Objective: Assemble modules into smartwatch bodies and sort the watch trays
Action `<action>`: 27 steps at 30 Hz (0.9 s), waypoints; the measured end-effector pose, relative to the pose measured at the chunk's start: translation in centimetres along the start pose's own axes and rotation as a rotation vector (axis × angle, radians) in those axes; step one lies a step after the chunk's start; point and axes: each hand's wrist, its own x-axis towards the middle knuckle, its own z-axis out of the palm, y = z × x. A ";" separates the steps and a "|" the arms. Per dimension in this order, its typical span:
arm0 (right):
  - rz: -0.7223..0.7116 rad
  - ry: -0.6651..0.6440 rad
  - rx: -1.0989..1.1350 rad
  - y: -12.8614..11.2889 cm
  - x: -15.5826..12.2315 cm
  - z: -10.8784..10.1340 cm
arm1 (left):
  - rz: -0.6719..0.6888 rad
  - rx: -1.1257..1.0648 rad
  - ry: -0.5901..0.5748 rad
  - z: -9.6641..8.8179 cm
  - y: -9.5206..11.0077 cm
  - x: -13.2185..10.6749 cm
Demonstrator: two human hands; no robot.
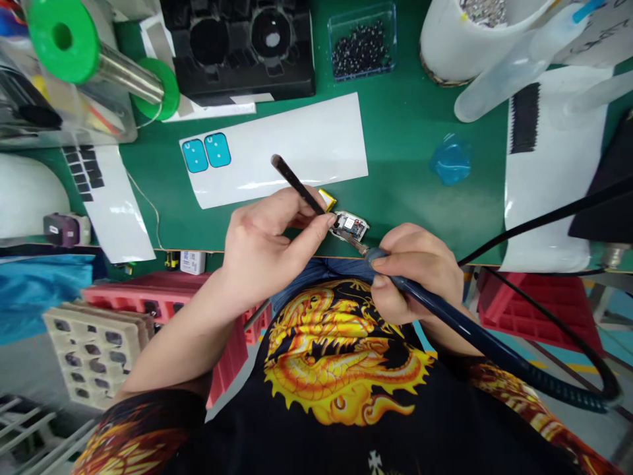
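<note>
My left hand [271, 231] pinches a slim black probe-like tool [297, 185], whose lower end reaches the small circuit board [351, 226] lying on the green mat [410, 99]. My right hand [415, 274] grips a soldering iron by its dark blue handle [430, 307]. The iron's metal tip points at the board's near edge, and contact cannot be told from here. A small yellow-wrapped part [327, 200] lies just beyond the board, partly behind the black tool. The iron's coiled black cord [558, 386] curves away to the lower right.
A white sheet with two blue stickers [277, 152] lies beyond my hands. Around it are a green-ended solder spool [64, 39], a tray of small black parts [361, 43], blue putty [450, 159], a white tub [469, 39] and a plastic squeeze bottle [519, 63]. Red crates [539, 310] stand below the bench edge.
</note>
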 end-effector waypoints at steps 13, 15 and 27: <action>-0.148 0.021 -0.089 0.2 -0.4 0.6 | -0.011 -0.008 -0.011 0.0 0.0 0.1; -0.149 -0.033 -0.078 -0.2 -0.3 0.2 | -0.007 -0.008 -0.010 -0.1 0.1 0.1; -0.123 -0.119 -0.070 -1.1 0.0 -1.3 | -0.017 -0.027 0.008 0.1 0.1 -0.1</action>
